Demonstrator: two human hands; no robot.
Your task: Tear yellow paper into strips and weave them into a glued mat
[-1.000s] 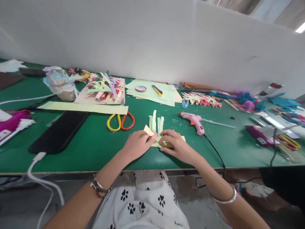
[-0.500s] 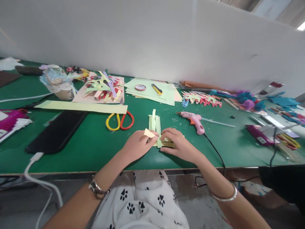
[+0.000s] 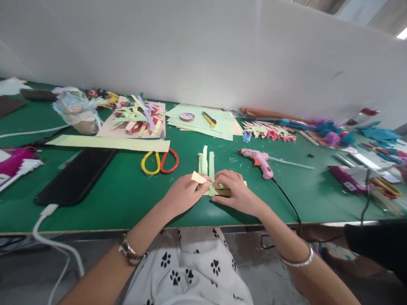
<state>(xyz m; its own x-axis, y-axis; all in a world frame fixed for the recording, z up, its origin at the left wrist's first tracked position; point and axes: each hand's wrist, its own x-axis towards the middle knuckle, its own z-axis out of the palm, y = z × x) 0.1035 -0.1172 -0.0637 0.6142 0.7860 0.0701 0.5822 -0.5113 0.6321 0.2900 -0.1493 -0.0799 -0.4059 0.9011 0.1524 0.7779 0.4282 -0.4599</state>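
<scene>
Pale green and yellow paper strips [image 3: 212,165] cross one another on the green table, some pointing away from me and some lying sideways. My left hand [image 3: 186,190] pinches the strips at the left of the crossing, and a cream strip end sticks up over its fingers. My right hand [image 3: 233,190] has curled fingers over the sideways strips at the right, thumb at the near edge of the crossing. The fingertips of both hands are close together, and partly hide the strips. A pink glue gun [image 3: 260,161] lies to the right of my right hand.
Scissors [image 3: 160,162] lie under a long yellow-green strip [image 3: 111,142]. A black phone [image 3: 76,176] is at left. Behind are paper sheets [image 3: 197,114] with a cutter [image 3: 210,119], paper scraps [image 3: 140,114] and a zigzag red-white braid [image 3: 270,131]. Another person's leg shows at lower right.
My right thumb has shifted slightly left, and a light green strip between my hands looks narrower. My left hand looks nearly unchanged.
</scene>
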